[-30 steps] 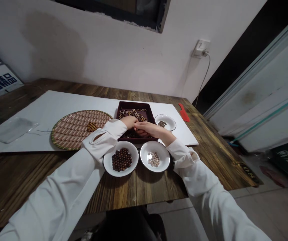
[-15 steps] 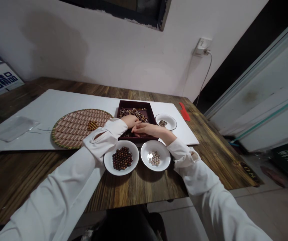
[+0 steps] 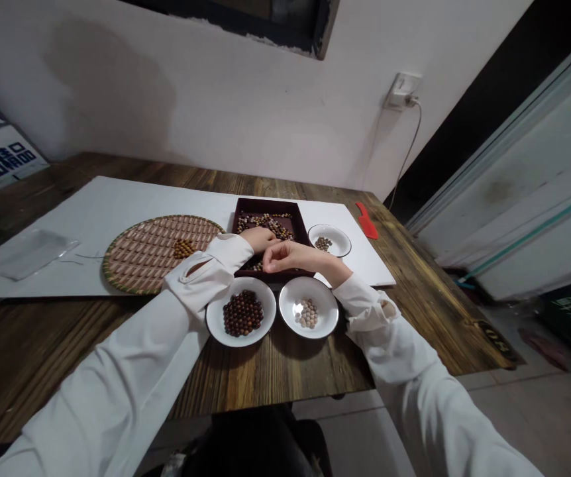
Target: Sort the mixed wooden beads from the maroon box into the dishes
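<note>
A dark red tray point(image 3: 299, 228) holds many mixed beads point(image 3: 265, 224). Over its front half, my right hand point(image 3: 293, 255) is curled, thumb and fingertips pressed together; whatever may be between them is too small to make out. My left hand point(image 3: 259, 238) reaches into the tray from the left, its fingers hidden behind my right hand. Just in front of the tray stand two white bowls: a left bowl point(image 3: 268, 331) with dark brown beads point(image 3: 243, 313) and a right bowl point(image 3: 326, 326) with pale beads point(image 3: 307, 313).
Left of the tray lies a round woven mat point(image 3: 136, 255) bearing yellow-brown beads point(image 3: 184, 249). A third white bowl point(image 3: 340, 248) with a few olive-brown beads sits to the right, near a red comb-like piece point(image 3: 366, 222). A clear plastic bag point(image 3: 24, 253) rests on the white board point(image 3: 91, 205).
My right hand has lifted slightly and its fingers have curled into a pinch, uncovering beads at the tray's front. My left hand stays nearly in place.
</note>
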`<state>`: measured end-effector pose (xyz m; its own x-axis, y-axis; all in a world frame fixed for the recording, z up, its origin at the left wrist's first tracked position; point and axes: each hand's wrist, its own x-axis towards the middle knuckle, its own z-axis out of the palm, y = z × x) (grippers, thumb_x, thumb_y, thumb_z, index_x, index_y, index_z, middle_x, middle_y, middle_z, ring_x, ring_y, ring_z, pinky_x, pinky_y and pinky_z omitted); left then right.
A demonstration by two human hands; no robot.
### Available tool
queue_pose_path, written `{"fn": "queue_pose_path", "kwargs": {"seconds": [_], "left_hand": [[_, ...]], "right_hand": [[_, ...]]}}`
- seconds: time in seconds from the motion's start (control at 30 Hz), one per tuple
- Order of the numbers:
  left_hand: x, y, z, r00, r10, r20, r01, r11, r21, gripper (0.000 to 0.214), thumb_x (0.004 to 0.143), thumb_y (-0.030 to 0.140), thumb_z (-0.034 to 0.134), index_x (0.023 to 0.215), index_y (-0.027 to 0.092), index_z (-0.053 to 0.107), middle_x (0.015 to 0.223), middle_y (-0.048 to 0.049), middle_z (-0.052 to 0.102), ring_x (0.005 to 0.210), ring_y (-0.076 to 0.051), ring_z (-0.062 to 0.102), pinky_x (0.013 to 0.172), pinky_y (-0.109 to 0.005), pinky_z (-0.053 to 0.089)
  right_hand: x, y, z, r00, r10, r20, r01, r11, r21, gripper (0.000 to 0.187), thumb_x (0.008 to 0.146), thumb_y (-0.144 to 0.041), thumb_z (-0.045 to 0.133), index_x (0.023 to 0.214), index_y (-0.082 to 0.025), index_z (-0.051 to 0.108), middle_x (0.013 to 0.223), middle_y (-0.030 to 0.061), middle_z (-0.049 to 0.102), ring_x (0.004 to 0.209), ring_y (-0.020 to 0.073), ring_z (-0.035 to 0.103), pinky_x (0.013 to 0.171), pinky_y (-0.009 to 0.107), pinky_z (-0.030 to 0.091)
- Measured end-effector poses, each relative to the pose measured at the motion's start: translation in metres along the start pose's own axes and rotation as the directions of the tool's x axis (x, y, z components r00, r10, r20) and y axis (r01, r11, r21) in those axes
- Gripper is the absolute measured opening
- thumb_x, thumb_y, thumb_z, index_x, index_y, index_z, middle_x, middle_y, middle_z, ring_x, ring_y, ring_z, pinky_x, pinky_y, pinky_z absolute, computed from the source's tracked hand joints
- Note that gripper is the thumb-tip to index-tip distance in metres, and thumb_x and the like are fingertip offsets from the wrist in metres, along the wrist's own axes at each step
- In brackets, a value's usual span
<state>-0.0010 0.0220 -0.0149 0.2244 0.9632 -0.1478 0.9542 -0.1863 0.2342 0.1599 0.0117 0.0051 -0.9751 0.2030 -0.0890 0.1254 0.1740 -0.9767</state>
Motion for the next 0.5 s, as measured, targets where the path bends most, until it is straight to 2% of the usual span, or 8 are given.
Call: {"fn": "queue_pose_path", "kwargs": {"seconds": [0.07,0.23,0.37,0.5], "left_hand": [[-0.0002,0.0005,0.0006,1.000,-0.006,-0.019,0.005,1.000,-0.005,0.039,0.086,0.040,0.041,0.096,0.020,0.072,0.096,-0.0043,0.072,0.087,-0.017,0.062,0.074,-0.022,0.042],[0.0002,0.0012,0.0017,0.999,-0.008,-0.034,0.008,1.000,-0.008,0.041,0.087,0.043,0.039,0.094,0.020,0.072,0.091,-0.0039,0.072,0.085,-0.017,0.062,0.073,-0.023,0.042],[0.0007,0.0006,0.0027,0.999,-0.012,-0.046,0.012,1.000,-0.002,0.042,0.087,0.044,0.038,0.094,0.020,0.072,0.091,-0.0045,0.072,0.086,-0.017,0.062,0.074,-0.023,0.041],[0.0011,-0.0003,0.0034,0.999,-0.008,-0.052,0.008,1.000,0.002,0.042,0.087,0.045,0.039,0.093,0.020,0.072,0.090,-0.0044,0.072,0.088,-0.018,0.062,0.077,-0.023,0.041]], "right_hand": [[0.0015,0.0013,0.0007,1.000,0.005,0.026,-0.004,0.999,-0.046,0.023,0.073,-0.031,0.071,0.080,-0.011,0.064,0.076,0.0000,0.061,0.071,0.0071,0.052,0.067,0.020,0.040],[0.0048,0.0053,0.0017,1.000,0.014,0.028,-0.010,0.987,-0.162,0.024,0.071,-0.033,0.072,0.083,-0.012,0.069,0.082,0.0026,0.066,0.077,0.0105,0.058,0.076,0.025,0.044],[0.0040,0.0045,0.0020,0.998,0.037,0.059,-0.020,0.967,-0.253,0.028,0.071,-0.037,0.072,0.085,-0.013,0.071,0.084,0.0033,0.069,0.077,0.0113,0.059,0.077,0.024,0.045],[0.0029,0.0031,0.0021,0.991,0.071,0.113,-0.038,0.962,-0.271,0.028,0.072,-0.036,0.072,0.087,-0.014,0.072,0.088,0.0038,0.070,0.080,0.0118,0.061,0.077,0.024,0.045]]}}
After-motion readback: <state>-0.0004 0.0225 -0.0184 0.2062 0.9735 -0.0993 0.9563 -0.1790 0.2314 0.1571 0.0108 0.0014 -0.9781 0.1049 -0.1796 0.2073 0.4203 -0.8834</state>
